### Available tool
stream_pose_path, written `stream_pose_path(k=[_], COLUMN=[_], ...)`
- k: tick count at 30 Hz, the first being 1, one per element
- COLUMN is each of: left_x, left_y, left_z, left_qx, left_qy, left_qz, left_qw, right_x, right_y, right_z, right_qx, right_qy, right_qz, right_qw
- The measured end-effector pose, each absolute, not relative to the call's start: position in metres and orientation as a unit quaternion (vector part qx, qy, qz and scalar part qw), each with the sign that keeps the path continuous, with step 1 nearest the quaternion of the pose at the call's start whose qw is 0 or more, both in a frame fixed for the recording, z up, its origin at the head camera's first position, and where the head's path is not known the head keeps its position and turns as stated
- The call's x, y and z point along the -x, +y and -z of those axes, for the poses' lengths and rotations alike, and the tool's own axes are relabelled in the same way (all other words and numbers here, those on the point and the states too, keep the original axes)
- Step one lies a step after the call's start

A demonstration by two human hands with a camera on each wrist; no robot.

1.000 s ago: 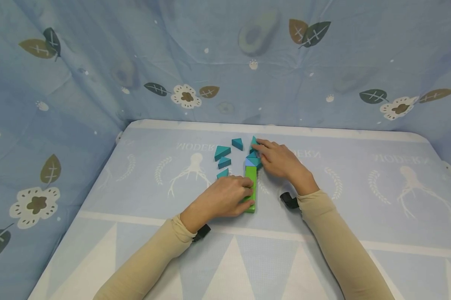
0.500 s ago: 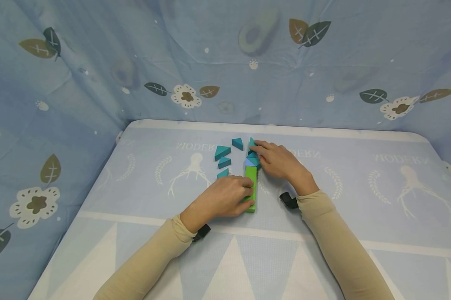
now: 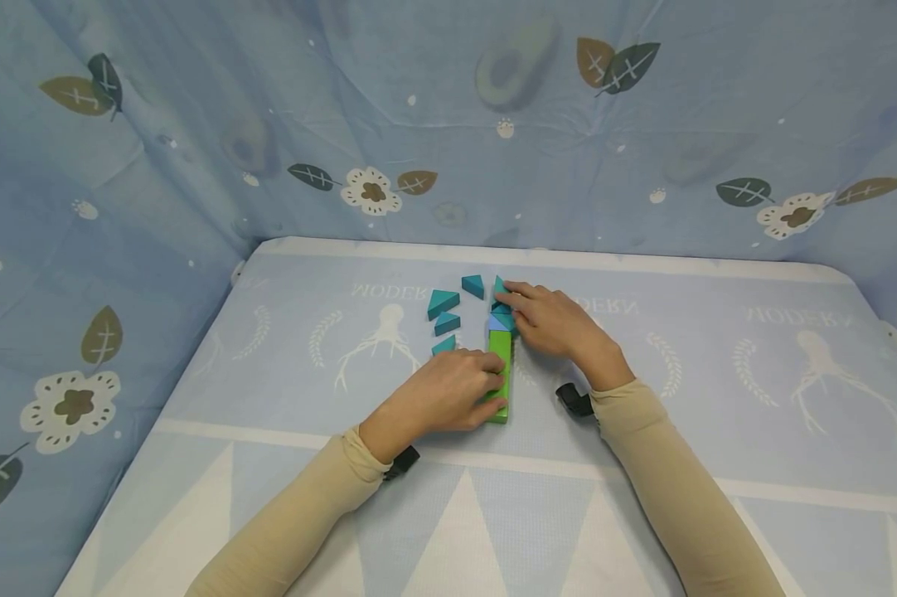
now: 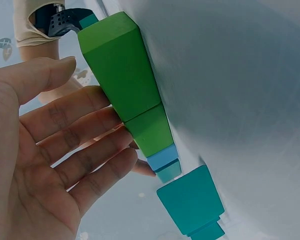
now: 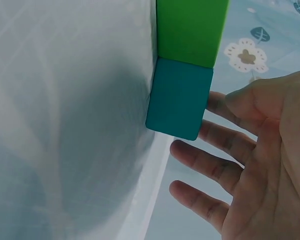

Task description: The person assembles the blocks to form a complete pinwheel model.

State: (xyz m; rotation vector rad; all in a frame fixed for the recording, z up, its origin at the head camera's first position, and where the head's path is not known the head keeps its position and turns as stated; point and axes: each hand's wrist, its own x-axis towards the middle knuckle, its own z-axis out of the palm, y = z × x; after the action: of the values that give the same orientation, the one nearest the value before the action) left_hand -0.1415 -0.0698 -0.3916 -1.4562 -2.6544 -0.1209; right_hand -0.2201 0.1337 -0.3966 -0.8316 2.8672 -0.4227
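Note:
Two green blocks (image 3: 500, 347) lie end to end in a line, with a small blue triangle (image 3: 496, 323) and teal triangles at the far end. The left hand (image 3: 448, 394) rests its fingertips on the green blocks; in the left wrist view the fingers of this hand (image 4: 80, 145) are loosely extended along the green block (image 4: 122, 65), thumb apart. At the far end, the fingers of the right hand (image 3: 560, 326) touch an upper teal triangle (image 3: 499, 290). Beside a teal block (image 5: 180, 100), the right hand (image 5: 250, 150) shows spread, relaxed fingers in the right wrist view.
Several loose teal triangles lie left of the line, among them one at the back (image 3: 473, 286), a larger one (image 3: 442, 303) and one nearest the left hand (image 3: 444, 344). A patterned cloth (image 3: 448, 124) hangs behind the mat-covered table (image 3: 329, 514).
The upper teal triangle under the right fingers has shifted slightly left and now sits nearer in line with the blocks. The right fingers moved left slightly with it; the left hand stays put.

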Motion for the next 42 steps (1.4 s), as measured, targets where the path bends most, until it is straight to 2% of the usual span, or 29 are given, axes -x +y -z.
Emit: stream_pose_path(k=[42], left_x=[0.1411], left_y=[-0.0700], left_z=[0.3915], left_qx=[0.480], left_qy=[-0.875], left_qz=[0.035], left_qw=[0.053], right_x=[0.2160], right_y=[0.1308], right_z=[0.3915], right_qx=[0.299], right_qy=[0.941], right_qz=[0.143], right_qw=[0.068])
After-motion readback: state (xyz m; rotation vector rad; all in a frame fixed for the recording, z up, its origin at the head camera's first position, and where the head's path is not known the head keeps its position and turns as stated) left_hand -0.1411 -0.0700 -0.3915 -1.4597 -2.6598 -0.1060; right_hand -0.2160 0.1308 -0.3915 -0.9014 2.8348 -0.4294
